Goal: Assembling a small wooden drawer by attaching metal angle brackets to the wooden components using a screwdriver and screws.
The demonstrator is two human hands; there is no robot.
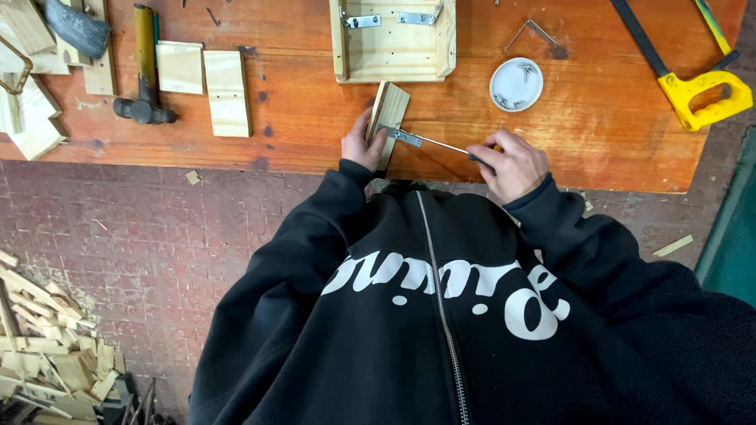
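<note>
My left hand (362,145) grips a small wooden block (390,110) at the near edge of the orange workbench (315,102), holding it on its side. A metal hinge (403,137) lies against the block's face. My right hand (512,164) holds a screwdriver (445,145) whose tip points left onto the hinge. Just beyond the block stands an open wooden box (394,59) with two metal hinges on its far wall.
A white lid (516,84) holding screws sits right of the box. A yellow-handled hacksaw (693,79) lies far right. A hammer (143,71) and two wood pieces (206,83) lie left. Wood scraps (47,346) pile on the brick floor at lower left.
</note>
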